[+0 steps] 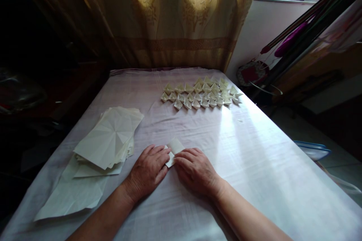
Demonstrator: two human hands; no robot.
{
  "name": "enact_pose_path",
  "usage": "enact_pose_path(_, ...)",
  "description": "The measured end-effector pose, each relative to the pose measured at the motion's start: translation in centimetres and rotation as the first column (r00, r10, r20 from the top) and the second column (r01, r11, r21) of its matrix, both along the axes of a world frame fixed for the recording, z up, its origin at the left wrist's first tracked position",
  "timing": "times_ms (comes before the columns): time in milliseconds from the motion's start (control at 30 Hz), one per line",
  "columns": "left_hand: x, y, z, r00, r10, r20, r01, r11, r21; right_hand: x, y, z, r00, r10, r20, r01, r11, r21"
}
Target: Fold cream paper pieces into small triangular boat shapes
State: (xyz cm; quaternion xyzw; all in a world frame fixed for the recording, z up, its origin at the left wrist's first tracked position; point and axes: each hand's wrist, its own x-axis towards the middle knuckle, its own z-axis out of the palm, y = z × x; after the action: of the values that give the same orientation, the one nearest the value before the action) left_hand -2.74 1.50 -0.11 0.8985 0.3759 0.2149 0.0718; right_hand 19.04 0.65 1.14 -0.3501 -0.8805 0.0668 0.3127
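A small folded piece of white paper (175, 146) lies on the cloth between my two hands, partly hidden under the fingers. My left hand (151, 165) presses on its left side, fingers together and fingertips on the edge. On the right side, the curled fingers of my right hand (195, 167) grip the paper close to its middle. To the left lies a stack of square paper sheets (114, 133), the top one creased in lines that spread from its centre. Farther off, toward the right, several small folded paper pieces (196, 98) with pointed tips stand in rows.
A pale cloth (254, 180) covers the table. One larger paper sheet (70, 192) pokes out below the stack. Beyond the far edge hangs a yellow patterned curtain (169, 19). Dark poles (308, 26) slant past the right side, and a blue-rimmed plastic item (312, 150) is beside the right edge.
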Motion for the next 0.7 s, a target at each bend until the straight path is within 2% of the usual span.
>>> enact_pose_path(100, 0.0, 0.0, 0.2, 1.0, 0.013, 0.003, -0.013, 0.999, -0.029, 0.1, 0.2, -0.3, 0.999, -0.041, 0.004, 0.041, 0.993, -0.114)
enact_pose_path(400, 0.3, 0.6, 1.0, 0.994, 0.07, 0.089, -0.065, 0.996, -0.057, -0.3, 0.1, -0.8, 0.988, -0.15, -0.033, 0.141, 0.971, -0.193)
enact_pose_path(700, 0.6, 0.7, 0.5, 0.966, 0.249, 0.064, -0.244, 0.967, -0.076, -1.1, 0.0, -0.6, 0.954, -0.3, -0.004, 0.289, 0.924, -0.25)
